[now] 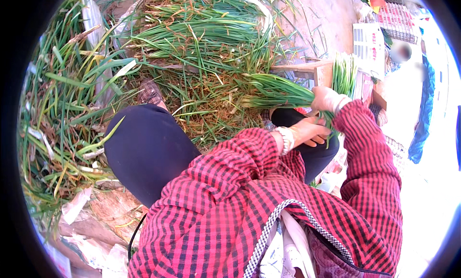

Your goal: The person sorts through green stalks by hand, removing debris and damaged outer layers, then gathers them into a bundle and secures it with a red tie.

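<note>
Right hand [326,99] found clamped on a chive bundle [281,91], at the near right of the larger chive pile [206,35]. Left hand [309,131] just beside; grip cannot be determined.

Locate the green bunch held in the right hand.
In the head view, right of centre, the green bunch extends left from the right hand, beside the wooden frame.

Pinkish-brown floor [307,18] beyond the fingers [314,130]; left of them, it carries brown-green leaf litter [211,95] and, farther left, a tangled green heap [62,110].
</note>
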Action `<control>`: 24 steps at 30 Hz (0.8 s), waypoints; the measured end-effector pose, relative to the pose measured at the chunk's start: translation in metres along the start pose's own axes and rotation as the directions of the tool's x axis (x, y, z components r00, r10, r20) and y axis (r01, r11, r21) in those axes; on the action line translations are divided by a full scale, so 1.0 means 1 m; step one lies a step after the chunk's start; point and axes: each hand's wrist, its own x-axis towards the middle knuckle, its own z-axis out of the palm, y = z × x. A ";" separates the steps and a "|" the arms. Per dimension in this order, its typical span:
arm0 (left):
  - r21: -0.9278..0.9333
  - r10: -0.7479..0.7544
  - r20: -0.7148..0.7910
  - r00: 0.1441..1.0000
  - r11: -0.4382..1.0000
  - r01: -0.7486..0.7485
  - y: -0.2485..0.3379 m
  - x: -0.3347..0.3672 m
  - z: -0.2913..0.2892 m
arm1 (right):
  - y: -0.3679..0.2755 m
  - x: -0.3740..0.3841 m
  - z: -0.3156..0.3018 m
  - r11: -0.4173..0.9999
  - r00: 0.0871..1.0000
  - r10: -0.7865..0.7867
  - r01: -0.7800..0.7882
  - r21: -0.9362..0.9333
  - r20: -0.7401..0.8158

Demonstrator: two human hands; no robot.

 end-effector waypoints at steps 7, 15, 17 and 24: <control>-0.092 -0.151 0.069 0.986 0.983 0.158 -0.027 -0.001 -0.040 | 0.045 -0.049 -0.023 0.996 0.976 -0.089 0.082 -0.040 -0.201; -0.539 0.119 -0.063 0.991 0.831 -0.134 0.005 -0.016 -0.021 | 0.009 -0.101 0.060 0.958 0.778 -0.265 0.280 -0.062 -0.570; -0.557 0.149 -0.220 0.964 0.792 -0.249 -0.003 -0.017 -0.011 | -0.010 -0.093 0.113 0.930 0.622 -0.260 0.367 -0.018 -0.739; -0.412 0.116 -0.576 0.809 0.813 -0.410 -0.012 -0.049 -0.034 | -0.048 -0.123 0.141 0.662 0.417 -0.269 0.735 0.148 -0.868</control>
